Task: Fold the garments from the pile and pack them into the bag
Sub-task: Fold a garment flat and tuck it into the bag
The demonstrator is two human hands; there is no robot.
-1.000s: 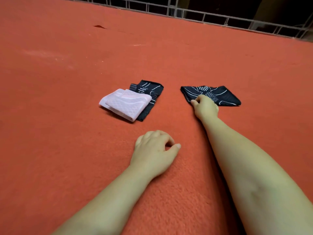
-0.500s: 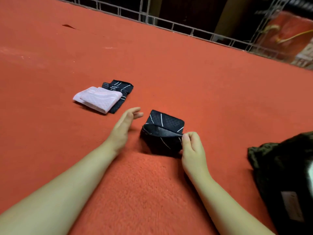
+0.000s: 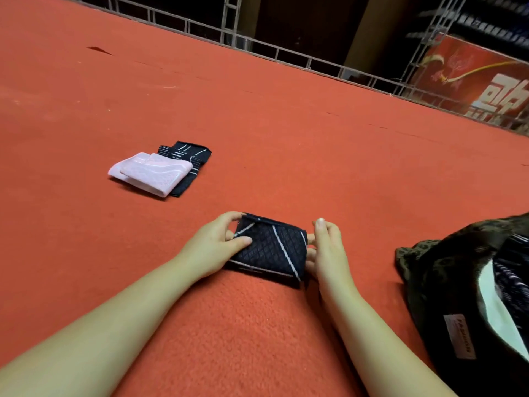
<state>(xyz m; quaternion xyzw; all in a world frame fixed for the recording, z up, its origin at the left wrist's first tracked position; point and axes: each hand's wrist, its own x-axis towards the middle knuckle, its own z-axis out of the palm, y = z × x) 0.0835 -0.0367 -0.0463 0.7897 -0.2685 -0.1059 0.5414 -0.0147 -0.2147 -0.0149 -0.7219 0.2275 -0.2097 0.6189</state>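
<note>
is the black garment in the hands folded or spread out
Folded. The black garment is a small compact rectangle with layered edges, held between the left hand and the right hand.

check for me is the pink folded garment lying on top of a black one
Yes, the pink folded garment lies partly over a black patterned garment, whose far and right edges stick out from under it.

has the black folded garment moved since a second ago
Yes. The black folded garment has come nearer the person, away from the pink and black stack, held now by both hands.
</note>
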